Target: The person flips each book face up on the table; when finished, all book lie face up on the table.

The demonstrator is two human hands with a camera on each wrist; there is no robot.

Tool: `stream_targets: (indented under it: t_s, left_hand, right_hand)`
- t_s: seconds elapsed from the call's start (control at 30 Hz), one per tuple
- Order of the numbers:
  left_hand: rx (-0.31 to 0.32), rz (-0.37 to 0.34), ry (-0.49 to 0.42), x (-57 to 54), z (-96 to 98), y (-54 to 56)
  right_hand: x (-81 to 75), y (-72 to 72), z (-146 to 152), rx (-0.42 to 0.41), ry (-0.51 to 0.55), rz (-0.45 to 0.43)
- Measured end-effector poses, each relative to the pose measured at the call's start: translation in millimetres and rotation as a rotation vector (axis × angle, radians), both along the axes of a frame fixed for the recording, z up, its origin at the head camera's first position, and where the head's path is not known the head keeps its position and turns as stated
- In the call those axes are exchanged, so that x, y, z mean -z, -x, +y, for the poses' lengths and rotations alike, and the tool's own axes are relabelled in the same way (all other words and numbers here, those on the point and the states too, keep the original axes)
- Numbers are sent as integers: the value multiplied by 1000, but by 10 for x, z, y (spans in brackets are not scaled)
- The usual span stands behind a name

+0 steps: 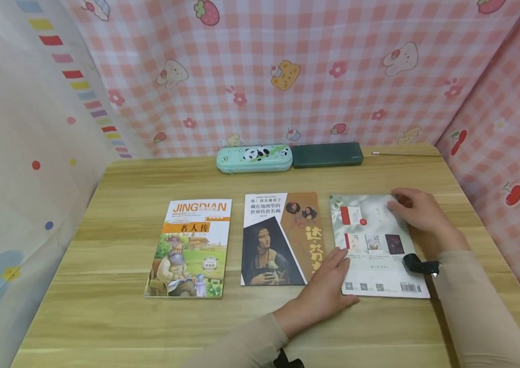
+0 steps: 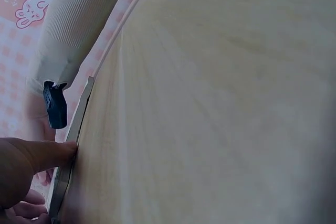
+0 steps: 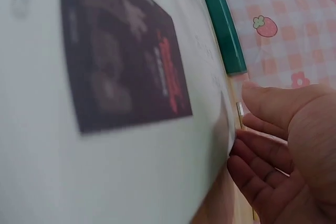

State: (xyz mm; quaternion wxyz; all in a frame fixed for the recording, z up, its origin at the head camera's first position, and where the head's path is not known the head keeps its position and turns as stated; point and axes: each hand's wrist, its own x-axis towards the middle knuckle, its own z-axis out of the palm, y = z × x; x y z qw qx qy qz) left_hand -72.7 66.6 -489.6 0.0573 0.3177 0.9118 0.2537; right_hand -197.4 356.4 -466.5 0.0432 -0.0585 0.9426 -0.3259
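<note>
A pale green-white magazine [image 1: 375, 266] lies on the right part of the table, with small pictures and a barcode facing up. My left hand [image 1: 322, 294] touches its lower left corner, fingers along the left edge; in the left wrist view the thumb [image 2: 58, 153] rests against its side. My right hand [image 1: 418, 214] is at the upper right corner. In the right wrist view its fingertips [image 3: 239, 163] touch the magazine's edge, while the thumb stands apart from the cover. Left of the magazine lies a brown and white book [image 1: 274, 245], partly behind my left hand.
An orange-titled book [image 1: 191, 255] lies at the left of the wooden table [image 1: 117, 327]. Along the back stand a mint panda pencil case [image 1: 255, 159], a dark green case [image 1: 327, 155] and a thin pencil [image 1: 402, 154]. Patterned cloth [image 1: 251, 66] hangs behind and at both sides.
</note>
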Motion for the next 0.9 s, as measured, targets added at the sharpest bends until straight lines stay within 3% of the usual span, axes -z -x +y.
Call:
stream_targets:
  t_s: [0.4, 0.67, 0.9]
  left_hand:
    - [0, -1, -7, 4, -10, -1]
    - [-27, -23, -16, 5, 56, -36]
    - [-36, -36, -1, -11, 83, -42]
  right_hand:
    - [-1, 51, 159, -85, 26, -22]
    - [11, 73, 249, -85, 24, 6]
    - [32, 44, 374, -105, 137, 16]
